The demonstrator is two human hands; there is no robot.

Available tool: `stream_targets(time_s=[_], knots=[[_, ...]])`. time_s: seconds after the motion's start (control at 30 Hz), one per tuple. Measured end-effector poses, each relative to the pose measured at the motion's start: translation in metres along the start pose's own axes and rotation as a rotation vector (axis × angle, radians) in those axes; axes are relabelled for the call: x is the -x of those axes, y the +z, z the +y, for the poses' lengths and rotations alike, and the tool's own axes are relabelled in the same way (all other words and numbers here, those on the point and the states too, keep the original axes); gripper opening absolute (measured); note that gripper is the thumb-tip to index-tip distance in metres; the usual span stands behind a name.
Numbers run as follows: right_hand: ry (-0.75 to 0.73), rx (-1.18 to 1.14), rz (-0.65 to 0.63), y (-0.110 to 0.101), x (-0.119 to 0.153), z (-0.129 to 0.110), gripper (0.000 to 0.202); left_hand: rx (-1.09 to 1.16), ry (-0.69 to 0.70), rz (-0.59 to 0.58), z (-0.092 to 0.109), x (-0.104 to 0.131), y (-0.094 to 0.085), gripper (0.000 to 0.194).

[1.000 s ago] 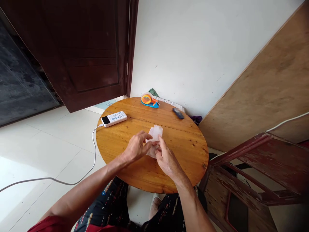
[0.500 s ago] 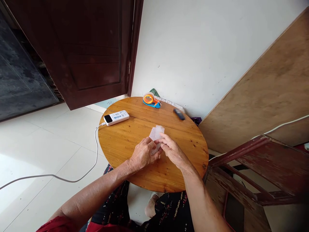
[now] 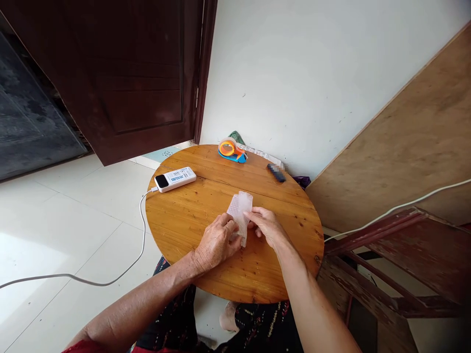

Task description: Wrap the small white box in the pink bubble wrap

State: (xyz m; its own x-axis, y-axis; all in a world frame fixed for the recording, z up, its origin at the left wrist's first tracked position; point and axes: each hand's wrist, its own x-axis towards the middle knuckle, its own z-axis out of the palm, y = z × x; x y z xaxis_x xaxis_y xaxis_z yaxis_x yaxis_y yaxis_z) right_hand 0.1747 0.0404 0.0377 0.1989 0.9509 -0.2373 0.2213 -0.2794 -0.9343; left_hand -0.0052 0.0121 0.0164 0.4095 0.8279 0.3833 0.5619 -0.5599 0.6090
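Note:
A whitish, translucent sheet of bubble wrap point(image 3: 243, 203) is folded or overlapped near the middle of the round wooden table point(image 3: 191, 211). My left hand point(image 3: 220, 239) is closed on its lower left part, fingers curled and thumb at the bottom edge. My right hand point(image 3: 267, 225) pinches the sheet's right edge between thumb and forefinger, the other fingers curled beneath. Whether anything is wrapped inside cannot be made out.
At the back stands a blue and orange tape dispenser point(image 3: 232, 149). A white device point(image 3: 175, 179) with a cable lies at the left edge, and a dark, partly blurred object point(image 3: 275, 173) at the back right. A wooden chair point(image 3: 397, 255) is at the right.
My right hand has moved right and slightly down, away from my left, and more of the sheet shows between them. The view has shifted slightly.

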Motion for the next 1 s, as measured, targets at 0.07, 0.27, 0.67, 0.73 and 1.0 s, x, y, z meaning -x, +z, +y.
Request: stream_targets(time_s=[0.07, 0.27, 0.67, 0.73, 1.0], knots=[[0.003, 0.011, -0.014, 0.002, -0.007, -0.003, 0.028, 0.009, 0.006, -0.009, -0.001, 0.001, 0.000, 0.004], [-0.054, 0.031, -0.061, 0.008, -0.015, -0.004, 0.027, 0.011, 0.024, -0.048, -0.001, 0.002, 0.000, 0.029], [-0.232, 0.147, -0.040, 0.017, -0.026, 0.003, 0.026, -0.098, -0.061, -0.235, 0.014, -0.010, -0.017, 0.031], [-0.270, 0.140, -0.002, 0.020, -0.029, 0.005, 0.024, -0.096, -0.064, -0.232, 0.014, -0.011, -0.017, 0.029], [-0.352, 0.037, -0.019, 0.022, -0.022, 0.001, 0.019, -0.033, -0.068, -0.200, 0.008, -0.015, -0.014, 0.033]])
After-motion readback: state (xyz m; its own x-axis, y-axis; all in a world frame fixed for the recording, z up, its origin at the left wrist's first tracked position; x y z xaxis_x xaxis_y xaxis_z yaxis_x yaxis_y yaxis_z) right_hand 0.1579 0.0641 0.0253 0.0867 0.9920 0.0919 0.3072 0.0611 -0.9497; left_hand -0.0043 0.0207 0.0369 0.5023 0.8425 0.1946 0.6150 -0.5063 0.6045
